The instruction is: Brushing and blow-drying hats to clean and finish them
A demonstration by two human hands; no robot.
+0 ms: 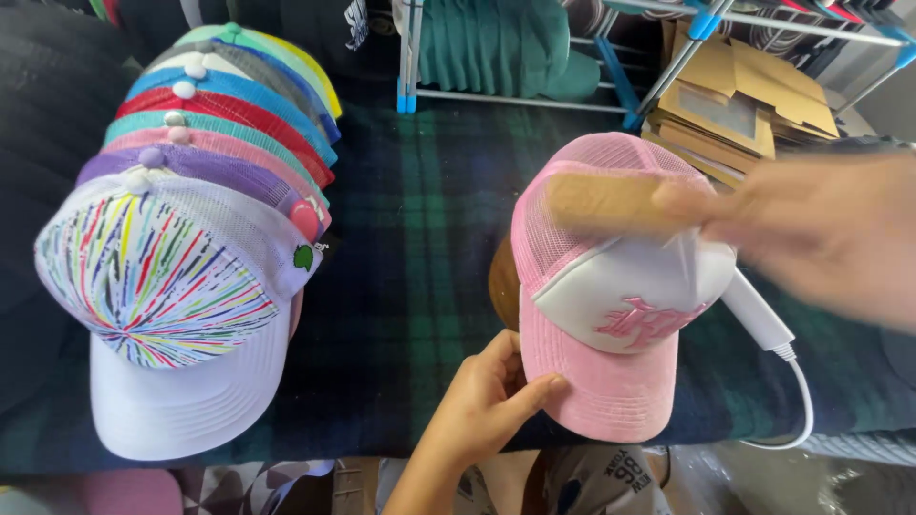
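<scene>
A pink trucker cap with a white front panel, pink emblem and pink mesh back sits on the dark plaid cloth. My left hand pinches the left edge of its pink brim between thumb and fingers. My right hand, blurred by motion, holds a flat wooden tool that lies across the top of the cap's crown. A brown rounded form shows just behind the cap's left side.
A nested row of trucker caps in several colours lies at the left, fronted by a white one with rainbow streaks. A white corded device lies right of the cap. Cardboard pieces and a metal rack stand behind.
</scene>
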